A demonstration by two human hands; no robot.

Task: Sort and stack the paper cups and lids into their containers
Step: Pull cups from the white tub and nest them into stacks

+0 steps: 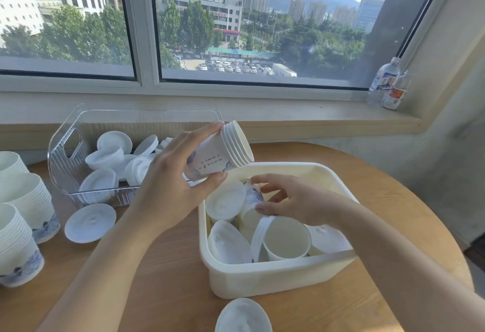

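Our left hand gripped a nested stack of cups, tilted, just above the far-left corner of the white bin. Our right hand reached into the bin with relaxed, spread fingers, holding nothing. The lidded cup lay just under them. In our judgement, we had to pinch its lid edge gently and not crush the paper.

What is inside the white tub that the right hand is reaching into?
The white tub holds a jumble: an open paper cup, cups capped with lids, and loose lids. The right hand covers part of it, and the tub's bottom is hidden under the pile.
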